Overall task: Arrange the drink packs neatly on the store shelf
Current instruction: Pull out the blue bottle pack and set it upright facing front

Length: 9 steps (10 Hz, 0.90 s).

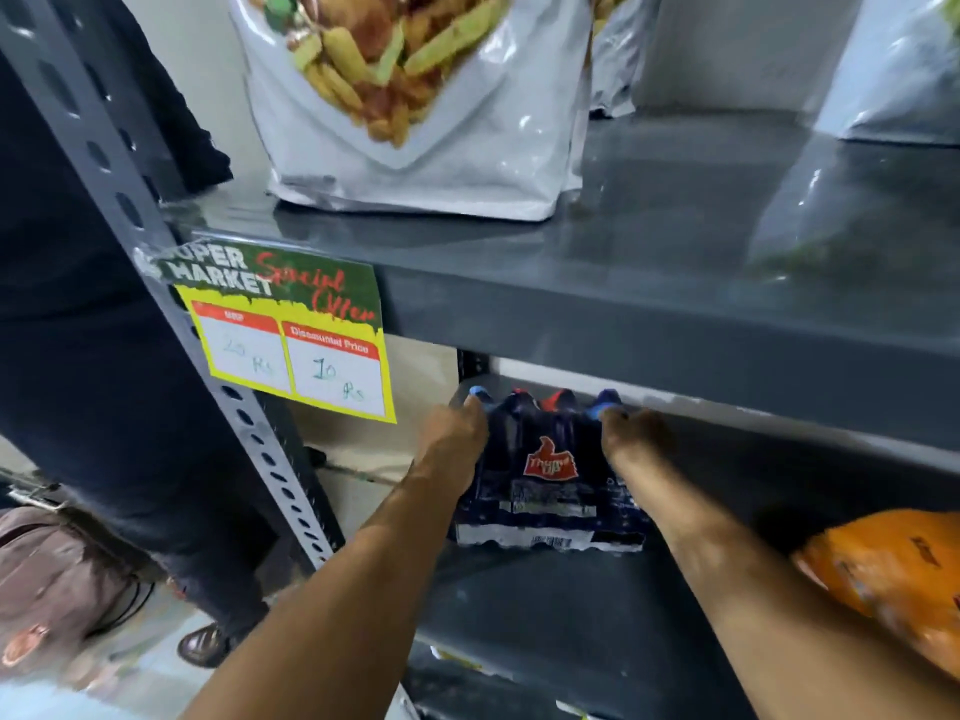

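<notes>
In the head view, a shrink-wrapped drink pack [550,475] of dark bottles with red and blue caps stands upright on the lower shelf [571,605] of a grey metal rack. It sits deep in, near the shelf's back left corner and well back from the front edge, with its red logo and barcode facing the camera.

Both bare arms reach in from below. The left hand [457,433] presses flat against the pack's left side, its fingers curled up near the leftmost blue cap. The right hand [631,433] lies against the pack's right side, fingers by the rightmost blue cap. The pack sits squeezed between the two palms; neither hand closes around it, each simply bears on its own side. Whether the pack's base rests fully on the shelf or is slightly lifted cannot be told.

At the right edge of the same shelf lies an orange bag [893,584], well apart from the pack. On the upper shelf [649,304] stands a white snack bag [415,148] near the left end, with more white bags behind and to the right. A price tag [291,335] hangs from that shelf's front left corner, beside the perforated upright [104,174]. Another person's dark trousers [104,387] and a shoe show at the left.
</notes>
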Motion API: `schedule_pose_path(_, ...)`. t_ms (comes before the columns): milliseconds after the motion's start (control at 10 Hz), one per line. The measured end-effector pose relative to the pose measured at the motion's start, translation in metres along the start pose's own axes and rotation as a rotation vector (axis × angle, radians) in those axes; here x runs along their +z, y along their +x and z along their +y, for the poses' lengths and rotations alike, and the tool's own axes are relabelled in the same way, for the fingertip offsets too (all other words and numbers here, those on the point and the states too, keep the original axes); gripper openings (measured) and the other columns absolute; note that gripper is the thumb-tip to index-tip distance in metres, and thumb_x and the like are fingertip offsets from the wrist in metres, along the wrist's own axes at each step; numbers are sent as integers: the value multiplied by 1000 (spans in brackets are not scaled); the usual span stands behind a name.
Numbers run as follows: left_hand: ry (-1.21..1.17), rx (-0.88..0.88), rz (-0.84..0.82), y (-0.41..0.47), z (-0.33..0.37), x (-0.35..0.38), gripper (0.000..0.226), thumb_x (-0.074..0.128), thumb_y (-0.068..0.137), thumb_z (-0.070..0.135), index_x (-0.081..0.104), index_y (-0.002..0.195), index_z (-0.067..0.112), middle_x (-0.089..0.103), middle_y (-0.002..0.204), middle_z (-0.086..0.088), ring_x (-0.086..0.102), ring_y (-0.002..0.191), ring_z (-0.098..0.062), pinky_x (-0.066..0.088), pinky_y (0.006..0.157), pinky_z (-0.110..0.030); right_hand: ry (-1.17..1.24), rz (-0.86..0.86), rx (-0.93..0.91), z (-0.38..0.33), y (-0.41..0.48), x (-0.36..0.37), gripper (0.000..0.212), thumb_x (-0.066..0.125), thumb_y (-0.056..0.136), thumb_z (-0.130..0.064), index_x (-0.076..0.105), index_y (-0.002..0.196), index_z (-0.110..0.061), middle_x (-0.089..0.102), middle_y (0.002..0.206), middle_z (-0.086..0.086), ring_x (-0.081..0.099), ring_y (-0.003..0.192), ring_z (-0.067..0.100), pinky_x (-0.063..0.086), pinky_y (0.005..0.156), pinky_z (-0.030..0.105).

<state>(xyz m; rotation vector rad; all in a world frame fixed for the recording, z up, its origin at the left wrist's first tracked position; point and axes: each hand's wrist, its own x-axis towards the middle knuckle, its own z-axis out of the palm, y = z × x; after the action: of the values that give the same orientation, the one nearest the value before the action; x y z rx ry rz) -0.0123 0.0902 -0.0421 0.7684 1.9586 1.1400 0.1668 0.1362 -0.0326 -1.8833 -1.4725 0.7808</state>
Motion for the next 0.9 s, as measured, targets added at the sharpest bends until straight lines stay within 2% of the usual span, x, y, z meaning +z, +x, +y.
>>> schedule_pose_path(100, 58, 55, 65, -8, -3, 0, 38, 43, 93, 48, 56, 84, 13, 61, 88, -9, 57, 84, -25, 55, 89, -43, 42, 49, -58, 20, -2, -2, 36, 45, 91, -38, 58, 77, -7, 71, 86, 21, 66, 77, 40, 48, 63, 40)
schedule_pose_path(200, 9, 111, 175, -25, -6, 1, 46, 42, 92, 55, 55, 75, 15, 58, 69, 0, 57, 77, -29, 43, 73, -35, 157, 187, -183, 39, -23, -4, 47, 44, 85, -45, 64, 106, -9, 70, 108, 23, 65, 95, 40, 49, 81, 40)
schedule_pose_path(300, -119, 327, 242, -41, -28, 6, 34, 44, 97, 44, 62, 102, 16, 63, 85, -4, 59, 90, -31, 38, 75, -30, 169, 404, -444, 59, -56, 3, 60, 41, 91, -39, 53, 124, 10, 60, 117, 33, 56, 108, 43, 39, 93, 42)
schedule_pose_path(400, -390, 361, 179, -53, -54, 12, 48, 41, 91, 38, 59, 119, 4, 64, 107, -16, 60, 104, -36, 46, 86, -27, 235, 419, -551, 89, -89, 16, 62, 36, 98, -40, 43, 127, 14, 50, 124, 33, 44, 114, 37, 31, 104, 37)
schedule_pose_path(500, -512, 238, 139, -52, -69, 15, 51, 38, 94, 41, 57, 128, 8, 61, 127, -13, 60, 112, -24, 48, 96, -26, 276, 377, -600, 104, -98, 21, 62, 31, 98, -44, 39, 132, 7, 44, 131, 18, 42, 119, 31, 25, 110, 23)
schedule_pose_path(600, -458, 214, 132, -46, -77, 13, 41, 35, 103, 38, 58, 132, 21, 58, 127, 2, 52, 117, -15, 42, 95, -14, 277, 363, -596, 105, -95, 22, 54, 39, 95, -34, 39, 132, 6, 44, 130, 19, 42, 119, 31, 29, 107, 31)
schedule_pose_path(700, -632, 160, -60, -43, -68, 4, 48, 41, 91, 53, 72, 113, 24, 72, 116, -7, 66, 109, -26, 56, 90, -29, 298, 351, -602, 108, -96, 22, 52, 40, 92, -30, 37, 134, 2, 38, 132, 8, 42, 120, 28, 30, 107, 31)
schedule_pose_path(800, -623, 129, -154, -34, -38, -7, 44, 49, 86, 57, 81, 93, 28, 81, 94, -5, 77, 87, -22, 62, 68, -32, 305, 314, -565, 108, -97, 20, 53, 41, 92, -32, 38, 134, 1, 40, 132, 10, 42, 120, 26, 33, 106, 33)
schedule_pose_path(900, -606, 78, -189, -29, -12, -14, 48, 46, 94, 40, 81, 63, 31, 79, 65, 2, 75, 56, -11, 54, 44, -18, 286, 268, -556, 110, -97, 15, 56, 42, 92, -35, 42, 133, 3, 48, 131, 16, 43, 120, 22, 33, 106, 29)
